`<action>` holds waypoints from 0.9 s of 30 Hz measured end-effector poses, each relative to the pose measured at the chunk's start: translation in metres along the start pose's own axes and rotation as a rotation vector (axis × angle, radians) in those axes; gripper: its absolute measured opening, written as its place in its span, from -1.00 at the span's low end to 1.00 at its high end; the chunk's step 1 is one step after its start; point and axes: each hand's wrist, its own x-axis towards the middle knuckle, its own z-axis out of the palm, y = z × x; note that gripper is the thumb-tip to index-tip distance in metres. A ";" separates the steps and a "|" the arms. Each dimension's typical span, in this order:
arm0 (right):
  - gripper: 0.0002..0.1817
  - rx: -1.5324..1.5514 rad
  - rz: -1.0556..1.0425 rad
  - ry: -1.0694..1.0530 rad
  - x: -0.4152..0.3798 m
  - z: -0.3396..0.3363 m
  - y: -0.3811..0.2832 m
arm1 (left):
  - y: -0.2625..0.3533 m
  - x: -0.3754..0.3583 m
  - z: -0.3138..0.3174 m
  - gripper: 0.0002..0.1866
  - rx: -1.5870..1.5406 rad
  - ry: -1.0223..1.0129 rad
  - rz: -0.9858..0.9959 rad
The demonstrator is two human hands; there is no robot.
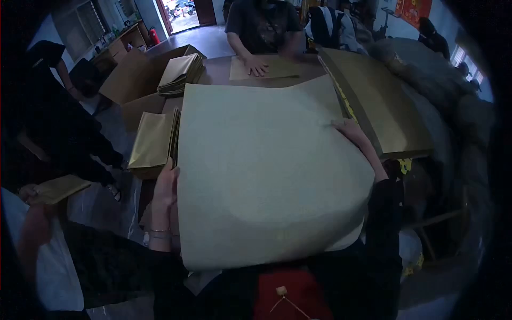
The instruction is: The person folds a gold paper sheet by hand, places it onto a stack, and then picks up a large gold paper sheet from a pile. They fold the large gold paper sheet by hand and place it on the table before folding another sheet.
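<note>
A large pale sheet of paper (pixel 266 170) spreads in front of me, its near side bulging toward my body. My right hand (pixel 349 129) pinches the sheet near its right edge, where the paper creases under the fingers. At the left edge, my left hand (pixel 166 184) is closed along the sheet's side, its fingers partly hidden. Just above that hand lies a stack of folded golden-brown paper pieces (pixel 153 140).
Another folded stack (pixel 180 71) sits farther back beside an open cardboard box (pixel 128 80). Across the table, a person's hand (pixel 256 65) presses on brown paper (pixel 288 68). A large brown stack (pixel 378 96) stands right. At left, another person holds folded paper (pixel 63 189).
</note>
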 end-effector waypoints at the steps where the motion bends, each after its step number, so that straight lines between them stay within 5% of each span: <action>1: -0.59 -0.114 -0.023 0.006 -0.003 0.008 0.001 | -0.016 -0.006 0.003 -0.45 0.326 0.306 0.058; 6: -0.61 -0.064 -0.035 -0.004 0.020 0.034 0.059 | -0.042 -0.017 0.012 -0.46 0.371 0.127 -0.162; 10: -0.57 -0.202 0.032 0.042 -0.004 0.041 0.067 | -0.065 -0.017 0.015 -0.37 0.706 0.223 0.047; 12: -0.49 0.390 -0.030 0.124 -0.021 0.049 0.085 | -0.076 -0.016 0.003 -0.34 0.896 0.299 0.098; 13: -0.46 0.539 0.261 0.045 -0.049 0.044 0.085 | -0.081 -0.016 -0.006 -0.37 0.825 0.305 0.097; 14: -0.46 0.540 0.273 0.044 -0.075 0.041 0.081 | -0.084 -0.017 -0.011 -0.41 0.752 0.311 0.095; 20: -0.51 0.535 0.253 -0.001 -0.178 0.045 0.063 | -0.082 -0.020 -0.028 -0.70 0.824 0.189 -0.097; 23: -0.53 0.647 0.147 -0.216 -0.193 0.030 0.089 | -0.068 -0.020 -0.017 -0.72 0.944 0.179 -0.172; 27: -0.54 0.380 -0.027 -0.186 -0.204 0.034 0.097 | -0.054 -0.031 -0.001 -0.73 1.093 0.134 -0.162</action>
